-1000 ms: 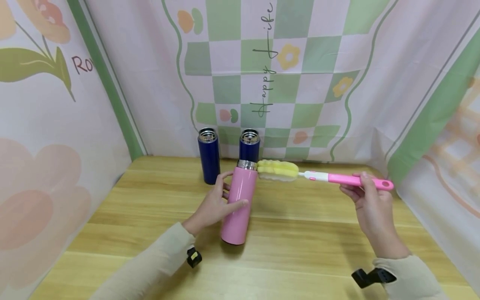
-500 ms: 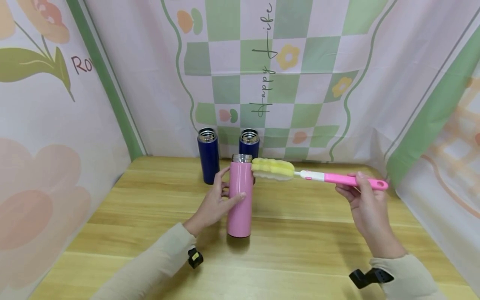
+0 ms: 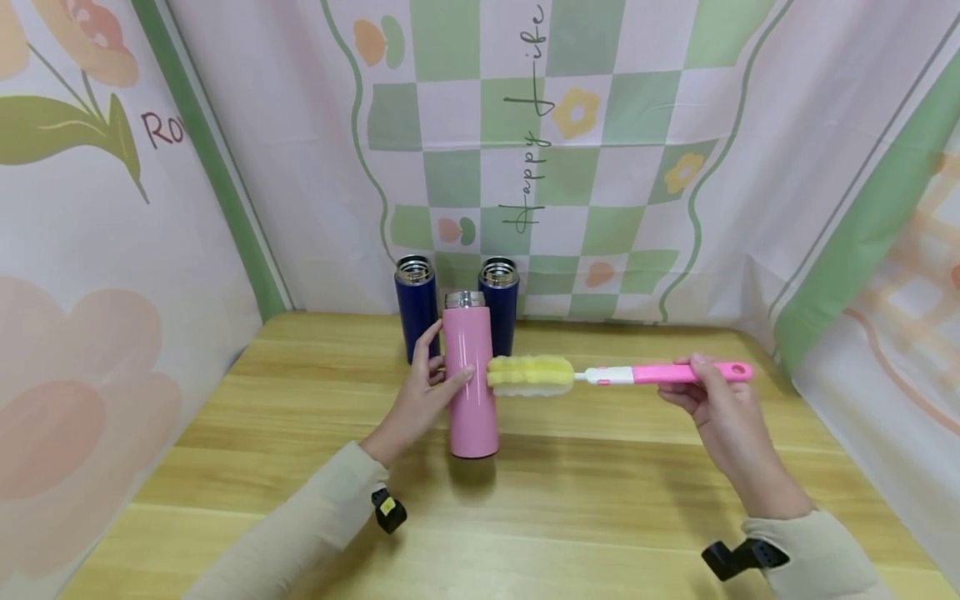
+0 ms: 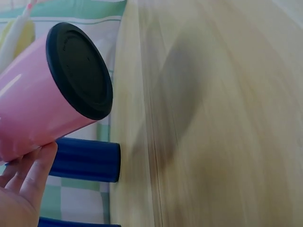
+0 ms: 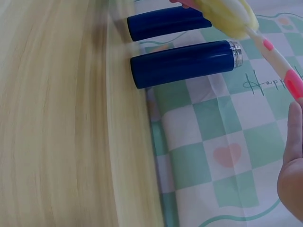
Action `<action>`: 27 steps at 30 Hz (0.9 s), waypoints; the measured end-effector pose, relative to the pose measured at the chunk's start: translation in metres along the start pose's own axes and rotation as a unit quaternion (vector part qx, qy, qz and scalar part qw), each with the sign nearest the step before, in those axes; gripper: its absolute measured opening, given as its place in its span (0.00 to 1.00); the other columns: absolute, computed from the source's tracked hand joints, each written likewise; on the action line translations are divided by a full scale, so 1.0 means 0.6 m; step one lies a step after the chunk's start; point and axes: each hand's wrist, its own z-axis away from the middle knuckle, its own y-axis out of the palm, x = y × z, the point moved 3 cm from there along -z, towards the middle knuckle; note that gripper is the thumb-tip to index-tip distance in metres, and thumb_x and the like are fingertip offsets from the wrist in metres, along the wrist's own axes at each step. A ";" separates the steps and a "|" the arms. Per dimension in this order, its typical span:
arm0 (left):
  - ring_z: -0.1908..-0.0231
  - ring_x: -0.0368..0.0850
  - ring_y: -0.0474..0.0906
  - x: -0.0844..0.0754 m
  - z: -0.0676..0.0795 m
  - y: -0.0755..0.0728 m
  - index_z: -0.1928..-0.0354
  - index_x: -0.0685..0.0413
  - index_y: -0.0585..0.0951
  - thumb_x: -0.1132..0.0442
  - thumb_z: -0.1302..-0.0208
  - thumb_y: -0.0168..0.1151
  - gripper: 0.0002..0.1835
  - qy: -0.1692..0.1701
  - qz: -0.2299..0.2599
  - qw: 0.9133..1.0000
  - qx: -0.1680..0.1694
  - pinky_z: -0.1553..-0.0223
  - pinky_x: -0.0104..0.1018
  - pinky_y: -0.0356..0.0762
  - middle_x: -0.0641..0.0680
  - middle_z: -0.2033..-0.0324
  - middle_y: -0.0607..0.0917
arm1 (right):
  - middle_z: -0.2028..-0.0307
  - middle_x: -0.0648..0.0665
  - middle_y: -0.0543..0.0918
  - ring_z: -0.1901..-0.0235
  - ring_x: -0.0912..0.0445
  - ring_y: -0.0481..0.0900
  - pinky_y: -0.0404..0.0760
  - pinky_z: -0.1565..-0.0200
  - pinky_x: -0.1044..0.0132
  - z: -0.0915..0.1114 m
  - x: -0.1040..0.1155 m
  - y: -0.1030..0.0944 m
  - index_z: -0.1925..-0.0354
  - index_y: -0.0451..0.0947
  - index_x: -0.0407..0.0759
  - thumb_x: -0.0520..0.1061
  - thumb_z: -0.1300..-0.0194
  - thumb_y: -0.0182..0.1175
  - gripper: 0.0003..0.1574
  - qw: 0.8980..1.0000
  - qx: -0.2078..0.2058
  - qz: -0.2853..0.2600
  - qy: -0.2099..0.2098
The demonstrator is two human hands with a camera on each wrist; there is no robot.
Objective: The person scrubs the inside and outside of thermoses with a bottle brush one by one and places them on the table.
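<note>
My left hand (image 3: 422, 398) grips a pink thermos bottle (image 3: 472, 408) around its middle, thumb across the front. The bottle has a bare steel neck and no lid; in the left wrist view its black base (image 4: 80, 71) is lifted off the table. My right hand (image 3: 731, 425) holds a bottle brush (image 3: 688, 373) by its pink handle. The yellow and white sponge head (image 3: 531, 375) points left, its tip at the bottle's right side; whether it touches, I cannot tell. Part of my right hand (image 5: 293, 161) shows at the right wrist view's edge.
Two lidless dark blue thermos bottles stand upright behind: the left one (image 3: 417, 310) and the right one (image 3: 504, 312), partly covered by the pink bottle. The wooden table (image 3: 600, 492) ends at a checkered curtain (image 3: 577, 175) at the back, with printed curtains on both sides.
The pink bottle has straightened from its tilt and moved left and away from me. The brush has followed leftward, its head now lower, beside the bottle's body rather than near its neck.
</note>
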 end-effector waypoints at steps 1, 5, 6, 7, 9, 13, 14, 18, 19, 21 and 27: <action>0.50 0.55 0.82 0.000 0.000 -0.001 0.23 0.27 0.49 0.56 0.29 0.63 0.42 0.000 0.005 1.000 0.001 0.52 0.51 0.81 0.62 0.44 0.80 | 0.64 0.38 0.86 0.64 0.52 0.87 0.83 0.58 0.62 0.001 -0.001 -0.001 0.57 0.80 0.27 0.37 0.21 0.46 0.18 1.000 0.001 0.006 0.006; 0.51 0.57 0.82 -0.001 -0.002 -0.006 0.22 0.30 0.48 0.59 0.27 0.60 0.42 0.002 0.024 1.000 0.002 0.53 0.50 0.82 0.65 0.45 0.80 | 0.64 0.38 0.87 0.64 0.52 0.88 0.84 0.59 0.63 0.002 -0.004 -0.003 0.58 0.82 0.29 0.37 0.21 0.46 0.19 0.999 0.013 0.022 0.025; 0.51 0.58 0.82 -0.002 -0.002 -0.007 0.22 0.30 0.48 0.59 0.27 0.60 0.41 0.002 0.029 1.000 0.001 0.53 0.50 0.82 0.66 0.45 0.79 | 0.64 0.38 0.87 0.64 0.52 0.88 0.84 0.59 0.63 0.002 -0.005 -0.003 0.58 0.83 0.30 0.37 0.20 0.45 0.19 0.999 0.018 0.022 0.029; 0.51 0.58 0.82 -0.003 -0.002 -0.008 0.22 0.31 0.48 0.60 0.27 0.60 0.41 0.003 0.033 0.999 0.000 0.53 0.50 0.82 0.67 0.45 0.79 | 0.64 0.38 0.87 0.64 0.52 0.88 0.84 0.59 0.64 0.001 -0.006 -0.004 0.58 0.83 0.32 0.37 0.20 0.45 0.19 0.999 0.024 0.025 0.032; 0.52 0.59 0.83 -0.004 -0.003 -0.010 0.22 0.29 0.48 0.60 0.26 0.59 0.41 -0.001 0.046 0.999 -0.003 0.55 0.49 0.82 0.67 0.46 0.80 | 0.64 0.39 0.87 0.64 0.53 0.88 0.84 0.60 0.64 0.000 -0.006 -0.005 0.58 0.83 0.34 0.37 0.20 0.45 0.19 0.998 0.031 0.031 0.037; 0.53 0.57 0.83 -0.006 -0.005 -0.011 0.22 0.26 0.47 0.58 0.25 0.57 0.40 -0.017 0.070 0.997 -0.010 0.58 0.48 0.83 0.67 0.46 0.80 | 0.65 0.41 0.86 0.66 0.54 0.87 0.84 0.60 0.65 -0.001 -0.007 -0.009 0.59 0.84 0.35 0.37 0.20 0.45 0.19 0.997 0.042 0.043 0.050; 0.53 0.57 0.82 -0.006 -0.005 -0.011 0.22 0.26 0.47 0.57 0.25 0.57 0.39 -0.022 0.073 0.997 -0.012 0.59 0.47 0.83 0.67 0.46 0.80 | 0.65 0.41 0.86 0.66 0.54 0.87 0.84 0.60 0.65 0.000 -0.007 -0.010 0.59 0.84 0.35 0.37 0.20 0.45 0.19 0.997 0.045 0.043 0.054; 0.53 0.57 0.82 -0.002 -0.004 -0.011 0.21 0.29 0.46 0.56 0.24 0.55 0.39 -0.036 0.076 0.996 -0.015 0.60 0.47 0.83 0.67 0.45 0.80 | 0.65 0.42 0.86 0.66 0.55 0.87 0.84 0.60 0.65 0.000 -0.009 -0.010 0.60 0.84 0.35 0.37 0.20 0.45 0.20 0.996 0.052 0.039 0.068; 0.52 0.57 0.82 0.000 -0.003 -0.011 0.21 0.28 0.46 0.55 0.23 0.54 0.38 -0.042 0.073 0.996 -0.014 0.59 0.47 0.83 0.67 0.45 0.80 | 0.65 0.42 0.86 0.66 0.55 0.87 0.84 0.60 0.65 -0.001 -0.010 -0.010 0.60 0.84 0.36 0.37 0.20 0.45 0.20 0.995 0.052 0.040 0.069; 0.51 0.57 0.81 0.002 -0.001 -0.009 0.21 0.27 0.46 0.54 0.23 0.53 0.38 -0.051 0.071 0.996 -0.011 0.58 0.48 0.82 0.66 0.44 0.79 | 0.65 0.42 0.86 0.65 0.55 0.87 0.84 0.59 0.65 -0.002 -0.011 -0.008 0.59 0.84 0.37 0.38 0.20 0.44 0.20 0.995 0.054 0.041 0.069; 0.45 0.58 0.78 0.008 0.005 -0.004 0.22 0.25 0.45 0.51 0.22 0.50 0.36 -0.075 0.068 0.995 0.008 0.52 0.50 0.80 0.65 0.38 0.75 | 0.64 0.42 0.85 0.64 0.55 0.87 0.84 0.58 0.65 -0.005 -0.009 -0.004 0.59 0.83 0.37 0.38 0.20 0.44 0.20 0.996 0.045 0.049 0.055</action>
